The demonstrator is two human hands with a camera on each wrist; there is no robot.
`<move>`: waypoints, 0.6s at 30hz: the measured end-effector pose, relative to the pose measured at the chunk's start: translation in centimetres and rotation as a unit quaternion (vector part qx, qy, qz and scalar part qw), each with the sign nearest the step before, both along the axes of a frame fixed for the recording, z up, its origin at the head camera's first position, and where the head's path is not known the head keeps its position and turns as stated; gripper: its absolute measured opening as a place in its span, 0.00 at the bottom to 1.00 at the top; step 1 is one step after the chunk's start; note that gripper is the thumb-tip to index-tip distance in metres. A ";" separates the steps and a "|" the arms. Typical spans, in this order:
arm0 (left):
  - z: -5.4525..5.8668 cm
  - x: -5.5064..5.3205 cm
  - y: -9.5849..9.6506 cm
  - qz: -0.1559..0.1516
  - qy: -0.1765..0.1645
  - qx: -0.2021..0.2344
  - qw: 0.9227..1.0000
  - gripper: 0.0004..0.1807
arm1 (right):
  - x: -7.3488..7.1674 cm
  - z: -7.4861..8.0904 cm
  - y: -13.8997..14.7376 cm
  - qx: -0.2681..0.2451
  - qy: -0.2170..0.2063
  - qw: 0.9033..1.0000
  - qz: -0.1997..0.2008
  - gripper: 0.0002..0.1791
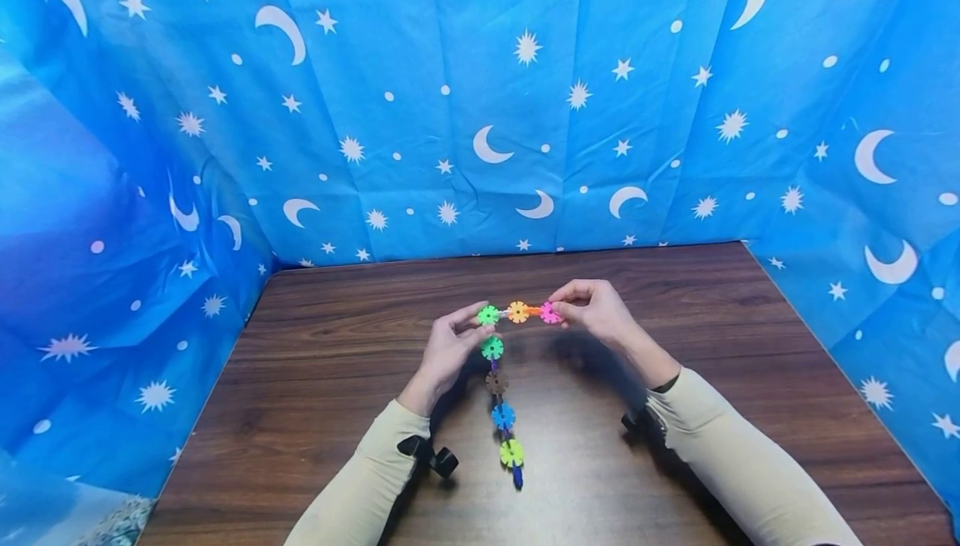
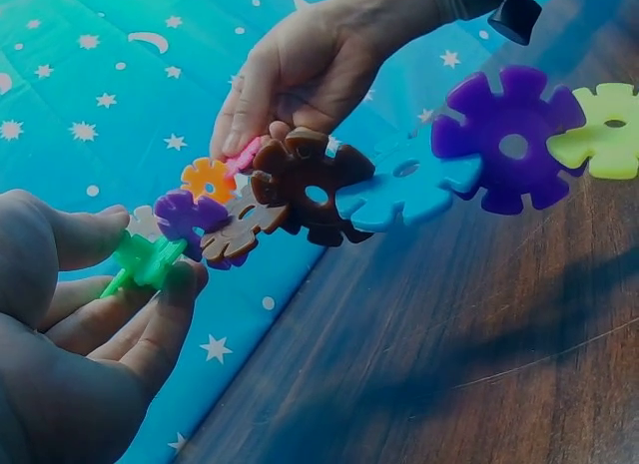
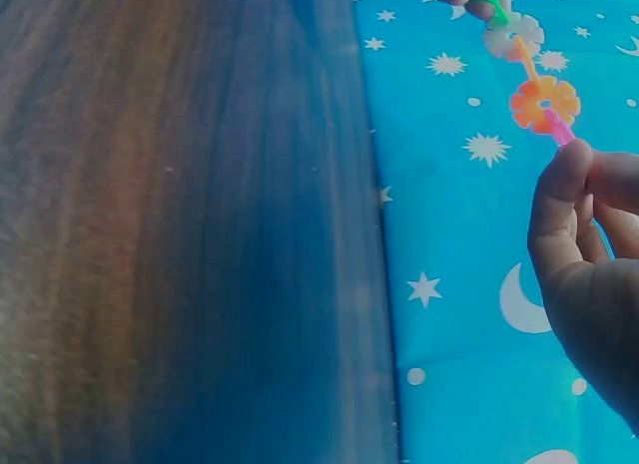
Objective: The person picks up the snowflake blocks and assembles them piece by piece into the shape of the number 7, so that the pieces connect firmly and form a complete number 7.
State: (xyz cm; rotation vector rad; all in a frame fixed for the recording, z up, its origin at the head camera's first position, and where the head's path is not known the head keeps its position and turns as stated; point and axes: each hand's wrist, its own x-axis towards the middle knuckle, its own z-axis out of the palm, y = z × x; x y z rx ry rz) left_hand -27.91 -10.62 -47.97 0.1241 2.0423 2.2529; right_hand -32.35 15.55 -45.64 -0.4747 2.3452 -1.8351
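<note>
Above the dark wooden counter (image 1: 337,379), the left hand (image 1: 450,350) pinches the green end and the right hand (image 1: 596,308) the pink end of a chain of colourful plastic snowflake discs (image 1: 501,379), its tail hanging down.

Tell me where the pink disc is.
In the head view, the pink disc sits right of centre above the table, pinched by the right hand, beside the orange disc.

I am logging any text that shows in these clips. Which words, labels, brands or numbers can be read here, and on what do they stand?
None: no word, number or brand shows in any view.
The blue cloth bears only white moons, stars and dots.
The chain of plastic discs, pinched by the left hand and the right hand, is unmarked.
The wooden table shows only grain.
</note>
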 end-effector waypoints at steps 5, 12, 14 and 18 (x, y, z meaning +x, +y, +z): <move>-0.1 0.0 0.1 -0.008 0.009 0.003 1.000 0.25 | -0.4 -0.9 0.2 0.012 0.012 1.000 -0.012 0.08; -0.1 0.0 0.3 -0.020 0.015 0.012 1.000 0.26 | -0.4 -0.9 0.3 -0.031 0.011 0.999 0.000 0.07; -0.2 0.0 0.3 -0.021 0.014 0.015 1.000 0.26 | -0.5 -0.8 0.3 -0.045 0.003 0.999 0.005 0.07; -0.4 -0.1 0.3 -0.018 0.011 0.011 1.000 0.26 | -0.4 -0.7 0.3 -0.059 -0.004 0.998 0.008 0.07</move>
